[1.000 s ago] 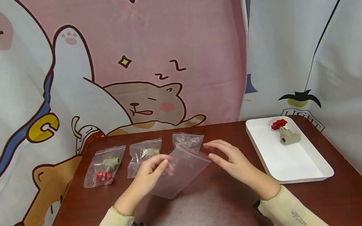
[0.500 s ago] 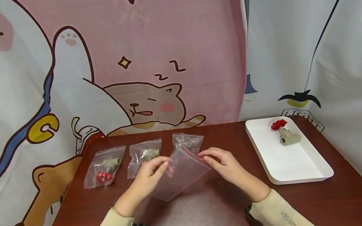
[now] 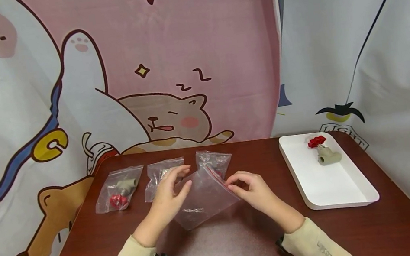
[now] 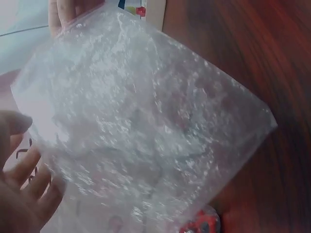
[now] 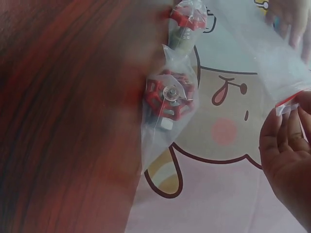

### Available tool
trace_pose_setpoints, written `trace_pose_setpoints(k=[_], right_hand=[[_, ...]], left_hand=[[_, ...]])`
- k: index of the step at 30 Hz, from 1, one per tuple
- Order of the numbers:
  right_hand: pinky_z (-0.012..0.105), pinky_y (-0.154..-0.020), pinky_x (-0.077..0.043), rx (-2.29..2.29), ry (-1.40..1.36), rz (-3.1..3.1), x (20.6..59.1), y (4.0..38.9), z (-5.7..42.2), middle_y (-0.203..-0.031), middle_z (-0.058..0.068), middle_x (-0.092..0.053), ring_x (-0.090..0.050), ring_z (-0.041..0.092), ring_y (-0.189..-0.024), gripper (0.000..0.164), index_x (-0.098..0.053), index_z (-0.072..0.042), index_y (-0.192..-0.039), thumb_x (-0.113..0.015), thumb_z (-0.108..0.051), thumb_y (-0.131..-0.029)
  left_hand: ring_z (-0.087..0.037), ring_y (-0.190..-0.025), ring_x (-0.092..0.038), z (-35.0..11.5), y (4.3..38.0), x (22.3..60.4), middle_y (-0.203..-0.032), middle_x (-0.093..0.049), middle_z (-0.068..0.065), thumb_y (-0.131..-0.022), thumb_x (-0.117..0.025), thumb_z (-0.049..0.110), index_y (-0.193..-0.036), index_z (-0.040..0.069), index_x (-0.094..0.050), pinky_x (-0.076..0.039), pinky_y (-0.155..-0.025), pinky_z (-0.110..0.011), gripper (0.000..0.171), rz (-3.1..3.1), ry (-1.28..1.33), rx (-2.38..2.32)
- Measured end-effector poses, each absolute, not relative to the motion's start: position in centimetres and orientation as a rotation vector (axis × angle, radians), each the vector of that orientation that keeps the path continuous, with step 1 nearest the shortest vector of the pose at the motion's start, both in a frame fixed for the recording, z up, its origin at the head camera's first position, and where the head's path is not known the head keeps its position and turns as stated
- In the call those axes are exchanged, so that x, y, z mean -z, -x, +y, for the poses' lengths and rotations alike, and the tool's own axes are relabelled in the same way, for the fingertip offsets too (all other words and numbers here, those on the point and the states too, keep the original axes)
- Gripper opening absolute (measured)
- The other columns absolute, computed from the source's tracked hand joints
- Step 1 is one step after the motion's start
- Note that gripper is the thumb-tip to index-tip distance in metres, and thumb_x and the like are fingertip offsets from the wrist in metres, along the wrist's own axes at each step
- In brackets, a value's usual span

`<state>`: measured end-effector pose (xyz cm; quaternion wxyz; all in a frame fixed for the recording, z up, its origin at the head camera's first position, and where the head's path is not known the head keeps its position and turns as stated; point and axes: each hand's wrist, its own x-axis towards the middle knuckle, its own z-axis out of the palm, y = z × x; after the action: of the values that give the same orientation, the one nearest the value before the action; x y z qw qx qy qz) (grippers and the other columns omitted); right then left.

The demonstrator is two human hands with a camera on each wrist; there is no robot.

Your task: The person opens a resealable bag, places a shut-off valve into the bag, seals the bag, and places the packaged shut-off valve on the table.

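A clear zip bag (image 3: 207, 200) with a red stripe along its mouth is held up above the table, tilted. Nothing shows inside it. My right hand (image 3: 256, 189) pinches the bag at the red-striped edge; the right wrist view shows thumb and fingers on that strip (image 5: 291, 99). Beside the bag's left side is my left hand (image 3: 164, 204), thumb and fingers spread apart. In the left wrist view the left fingers (image 4: 34, 184) lie along the bag's edge without closing on it. Whether they touch the film is hard to tell.
Several bagged valves lie behind the hands: a left bag (image 3: 120, 189), a middle bag (image 3: 153, 181) and a right bag (image 3: 214, 159). On the right stands a white tray (image 3: 336, 190) with a loose valve (image 3: 328, 155) with red handwheel. A printed cloth (image 3: 234, 54) hangs behind the table.
My right hand has moved left and taken the striped edge of the bag between its fingertips. The left hand's fingers have let go of the bag and spread.
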<state>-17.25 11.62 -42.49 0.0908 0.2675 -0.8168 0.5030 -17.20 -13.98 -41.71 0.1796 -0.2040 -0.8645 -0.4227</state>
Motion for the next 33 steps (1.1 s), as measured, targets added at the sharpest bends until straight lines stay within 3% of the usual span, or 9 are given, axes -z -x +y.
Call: trace_pose_setpoints(k=[5,9,15,24,33], right_hand=[[0.023,-0.059,-0.051,-1.442,-0.791,-2.366,44.0,17.8,11.7,-0.087,0.000,-0.068,-0.058,0.009,-0.077,0.008,-0.070,-0.013,-0.090,-0.071,-0.008,-0.084],[0.019,-0.057,-0.048,-1.283,-0.890,-2.297,44.1,17.6,11.4,-0.084,-0.005,-0.066,-0.057,0.006,-0.074,0.011,-0.070,-0.015,-0.088,-0.072,-0.006,-0.082],[0.013,-0.063,-0.045,-1.036,-1.055,-2.175,43.8,17.1,10.9,-0.083,-0.003,-0.064,-0.058,0.007,-0.074,0.013,-0.070,-0.010,-0.087,-0.072,0.000,-0.079],[0.013,-0.062,-0.044,-1.045,-1.000,-2.231,43.6,16.6,10.6,-0.083,-0.004,-0.065,-0.056,0.005,-0.073,0.012,-0.071,-0.010,-0.087,-0.072,-0.001,-0.079],[0.017,-0.058,-0.045,-1.160,-0.984,-2.291,43.4,16.4,10.0,-0.078,-0.005,-0.063,-0.055,0.006,-0.067,0.009,-0.070,-0.012,-0.084,-0.075,-0.006,-0.079]], left_hand=[[-0.017,-0.086,-0.056,-12.6,16.7,41.2,-0.097,-0.057,-0.002,-0.080,-0.074,0.012,-0.104,0.012,-0.060,-0.050,-0.069,-0.034,0.028,-2.303,0.510,1.239],[-0.010,-0.066,-0.056,-11.2,15.9,41.0,-0.074,-0.060,0.005,-0.084,-0.073,0.026,-0.087,0.017,-0.064,-0.048,-0.057,-0.025,0.013,-2.424,0.456,1.398],[-0.012,-0.058,-0.062,-10.0,15.7,41.1,-0.064,-0.064,0.002,-0.090,-0.059,0.047,-0.083,0.013,-0.069,-0.048,-0.056,-0.023,0.036,-2.679,0.351,1.516],[-0.016,-0.058,-0.064,-10.0,15.7,41.2,-0.069,-0.068,-0.012,-0.092,-0.060,0.016,-0.085,0.004,-0.068,-0.050,-0.056,-0.023,0.016,-2.642,0.372,1.668],[-0.013,-0.055,-0.063,-10.1,15.7,41.3,-0.064,-0.066,-0.004,-0.081,-0.068,0.007,-0.077,0.007,-0.069,-0.049,-0.051,-0.022,0.004,-2.615,0.335,1.676]])
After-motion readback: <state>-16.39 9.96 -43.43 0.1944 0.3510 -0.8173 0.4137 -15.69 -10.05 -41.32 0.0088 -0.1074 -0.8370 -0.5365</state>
